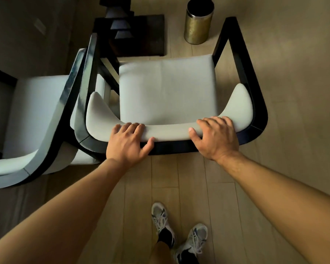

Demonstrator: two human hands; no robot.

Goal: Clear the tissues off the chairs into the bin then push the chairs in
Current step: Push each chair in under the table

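Observation:
A black-framed armchair with a pale grey seat point(168, 88) stands right below me, its curved padded backrest nearest. My left hand point(129, 143) grips the backrest's left part, fingers over the padding and thumb on the black frame. My right hand point(215, 139) grips its right part the same way. No tissue shows on this seat. A second matching chair point(32, 115) stands close on the left, its frame touching or nearly touching the first; its visible seat is bare too. A round brass-coloured bin point(198, 21) stands on the floor beyond the chair.
A dark table base with stacked black blocks point(122, 25) rises on a dark floor plate just beyond the chairs, left of the bin. Pale wood flooring runs around everything. My two feet in grey trainers point(179, 235) stand behind the chair.

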